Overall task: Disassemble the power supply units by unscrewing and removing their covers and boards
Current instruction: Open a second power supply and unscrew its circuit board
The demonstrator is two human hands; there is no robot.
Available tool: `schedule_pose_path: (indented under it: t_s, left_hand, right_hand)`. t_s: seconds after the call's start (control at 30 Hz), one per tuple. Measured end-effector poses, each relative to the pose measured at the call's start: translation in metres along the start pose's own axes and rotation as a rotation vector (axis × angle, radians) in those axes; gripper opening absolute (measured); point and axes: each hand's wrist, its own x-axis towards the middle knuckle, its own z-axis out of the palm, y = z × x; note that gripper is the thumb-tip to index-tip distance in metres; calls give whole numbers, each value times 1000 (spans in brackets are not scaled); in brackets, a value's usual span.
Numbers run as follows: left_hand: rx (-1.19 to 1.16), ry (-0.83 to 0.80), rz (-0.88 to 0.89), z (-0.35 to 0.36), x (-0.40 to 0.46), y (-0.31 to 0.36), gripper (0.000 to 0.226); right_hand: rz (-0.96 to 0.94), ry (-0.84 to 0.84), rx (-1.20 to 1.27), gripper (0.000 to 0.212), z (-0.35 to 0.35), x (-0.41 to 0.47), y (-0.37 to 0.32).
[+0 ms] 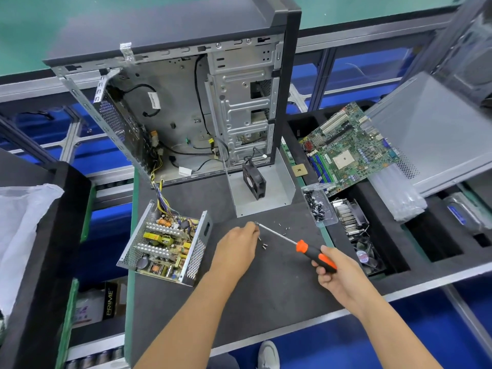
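Note:
An open power supply unit [165, 245] lies on the dark mat at the left, its perforated metal case uncovered and its circuit board showing. Its wire bundle runs up into the computer case [186, 107]. The bent metal cover [279, 179] stands behind, with a black fan [254, 181] leaning in it. My right hand [336, 275] grips the orange and black handle of a screwdriver [300, 245]. My left hand [238, 249] has its fingers pinched together at the screwdriver's tip; whether they hold a screw is hidden. A few loose screws [264, 245] lie on the mat beside it.
A clear plastic box of screws [318, 205] sits at the mat's right edge. Beyond it black foam bins hold a green motherboard [346, 150], a heatsink with a fan [351, 214] and a case side panel [431, 137]. A white bag [24, 230] hangs at the left.

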Motion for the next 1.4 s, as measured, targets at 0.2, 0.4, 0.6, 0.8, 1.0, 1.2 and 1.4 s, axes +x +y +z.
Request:
schedule_pose_path:
  t_s: [0.2,0.4,0.6,0.8,1.0,1.2,1.4]
  left_hand:
    - [250,-74,15,17,32,10,25]
    - [172,-121,-54,20,41,-1,28]
    - [6,-18,-59,2,27,7,35]
    - [37,583,107,-38,-34,-27,29]
    - [-237,286,-383,-61,-85,-64,22]
    - [-338,233,-412,-60,-93,-58,20]
    - [-528,113,-335,-54,-86,-39,39]
  right_hand:
    - [-36,58,70,17,-4,-1,3]
    - [-25,75,92,18,-11,0,5]
    - [-34,65,96,20,-10,2,5]
    - [-107,-102,34,28,2,-3,-8]
    - [-239,-196,-201,28,47,-9,-25]
    - [-447,-177,-249,9,102,-15,-42]
    - [-695,-76,-613,32,143,-23,-64]
